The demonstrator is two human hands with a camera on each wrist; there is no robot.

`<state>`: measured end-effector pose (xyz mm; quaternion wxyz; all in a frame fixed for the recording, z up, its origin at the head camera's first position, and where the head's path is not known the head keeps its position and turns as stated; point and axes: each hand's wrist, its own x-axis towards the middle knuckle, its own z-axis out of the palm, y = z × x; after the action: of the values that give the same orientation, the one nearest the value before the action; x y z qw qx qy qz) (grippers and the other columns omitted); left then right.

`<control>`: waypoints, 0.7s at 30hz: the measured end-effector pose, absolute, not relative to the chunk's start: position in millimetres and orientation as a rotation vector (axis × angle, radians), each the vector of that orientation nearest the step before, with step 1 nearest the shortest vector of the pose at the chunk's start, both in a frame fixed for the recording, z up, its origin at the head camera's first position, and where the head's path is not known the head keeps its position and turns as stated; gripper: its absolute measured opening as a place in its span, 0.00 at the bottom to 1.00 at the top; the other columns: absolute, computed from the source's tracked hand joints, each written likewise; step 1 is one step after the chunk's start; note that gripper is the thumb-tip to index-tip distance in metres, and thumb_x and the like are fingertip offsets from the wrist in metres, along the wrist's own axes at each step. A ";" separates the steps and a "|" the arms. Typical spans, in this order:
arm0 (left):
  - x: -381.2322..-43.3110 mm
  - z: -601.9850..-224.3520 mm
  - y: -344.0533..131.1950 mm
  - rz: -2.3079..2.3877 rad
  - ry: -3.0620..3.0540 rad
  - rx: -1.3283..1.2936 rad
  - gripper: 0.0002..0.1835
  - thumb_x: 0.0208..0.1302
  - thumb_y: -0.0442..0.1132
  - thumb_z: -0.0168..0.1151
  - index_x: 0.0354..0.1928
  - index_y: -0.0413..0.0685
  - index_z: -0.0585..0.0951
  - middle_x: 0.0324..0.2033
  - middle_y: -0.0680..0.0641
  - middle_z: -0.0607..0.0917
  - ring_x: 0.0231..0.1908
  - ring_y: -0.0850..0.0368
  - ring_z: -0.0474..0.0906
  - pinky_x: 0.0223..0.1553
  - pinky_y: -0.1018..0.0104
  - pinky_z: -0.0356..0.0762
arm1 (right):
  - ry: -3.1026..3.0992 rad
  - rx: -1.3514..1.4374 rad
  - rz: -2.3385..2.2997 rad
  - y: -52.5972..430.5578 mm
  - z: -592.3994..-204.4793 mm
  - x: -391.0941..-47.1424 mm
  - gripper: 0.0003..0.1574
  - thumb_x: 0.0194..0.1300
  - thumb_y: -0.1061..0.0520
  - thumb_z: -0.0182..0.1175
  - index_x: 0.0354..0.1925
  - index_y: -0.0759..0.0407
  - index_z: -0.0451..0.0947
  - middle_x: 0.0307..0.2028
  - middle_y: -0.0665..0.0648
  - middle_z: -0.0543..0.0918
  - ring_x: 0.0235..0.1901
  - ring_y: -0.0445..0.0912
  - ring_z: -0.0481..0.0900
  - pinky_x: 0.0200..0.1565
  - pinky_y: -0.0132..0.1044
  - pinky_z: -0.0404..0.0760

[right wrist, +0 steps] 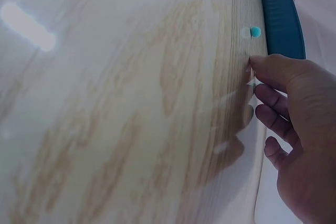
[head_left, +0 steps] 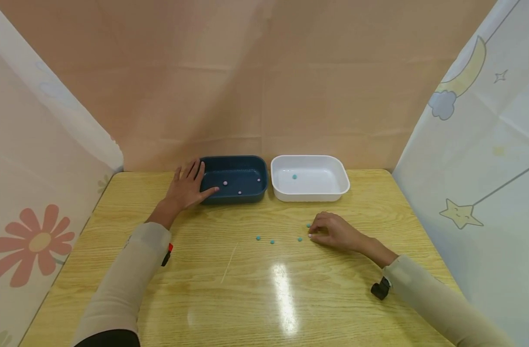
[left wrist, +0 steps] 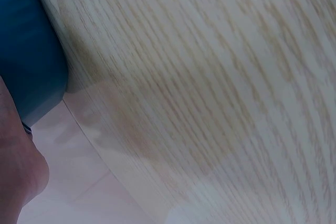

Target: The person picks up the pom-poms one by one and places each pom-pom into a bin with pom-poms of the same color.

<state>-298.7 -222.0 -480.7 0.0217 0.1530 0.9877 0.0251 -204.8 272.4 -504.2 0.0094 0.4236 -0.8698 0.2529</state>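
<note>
My left hand (head_left: 187, 189) rests with spread fingers on the left end of a dark blue tray (head_left: 234, 199); its edge shows beside the tray wall (left wrist: 37, 51) in the left wrist view. Inside that tray lie a pink ball (head_left: 225, 183) and two smaller pink ones. On the table in front of the white tray (head_left: 310, 197), my right hand (head_left: 334, 232) pinches a small pale pink ball (head_left: 310, 235) at its fingertips. The right wrist view hides that ball behind the thumb (right wrist: 278, 69). Close by lie a teal ball (head_left: 299, 239) and another teal ball (head_left: 308, 225).
One teal ball (head_left: 295, 177) lies in the white tray. Farther left on the wooden table (head_left: 195, 279) are a teal ball (head_left: 258, 238) and a second teal ball (head_left: 272, 242). Fabric walls (head_left: 256, 86) stand behind and at both sides.
</note>
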 end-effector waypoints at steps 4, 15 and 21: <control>-299.1 -481.0 -222.0 0.076 3.062 0.474 0.59 0.74 0.79 0.38 0.85 0.40 0.38 0.85 0.37 0.37 0.84 0.39 0.34 0.80 0.34 0.32 | -2.699 1.333 0.803 272.0 -505.6 -205.6 0.03 0.67 0.58 0.75 0.40 0.52 0.90 0.39 0.46 0.86 0.38 0.39 0.80 0.40 0.38 0.83; -297.5 -479.4 -221.0 0.077 3.060 0.474 0.58 0.75 0.76 0.41 0.85 0.39 0.38 0.85 0.36 0.38 0.84 0.39 0.35 0.80 0.34 0.32 | -2.734 1.295 0.815 269.3 -503.9 -203.3 0.04 0.67 0.60 0.74 0.39 0.51 0.90 0.39 0.46 0.86 0.39 0.40 0.82 0.41 0.39 0.85; -297.4 -479.3 -220.5 0.086 3.063 0.474 0.59 0.74 0.79 0.39 0.85 0.40 0.39 0.85 0.36 0.38 0.84 0.39 0.35 0.80 0.34 0.33 | -2.755 1.293 0.786 269.6 -503.3 -204.0 0.04 0.67 0.59 0.74 0.39 0.50 0.90 0.39 0.45 0.86 0.39 0.40 0.82 0.42 0.40 0.84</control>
<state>-297.4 -220.5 -479.3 0.0204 0.1530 0.9876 0.0278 -204.0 269.6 -503.3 -0.0008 0.4113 -0.8765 0.2500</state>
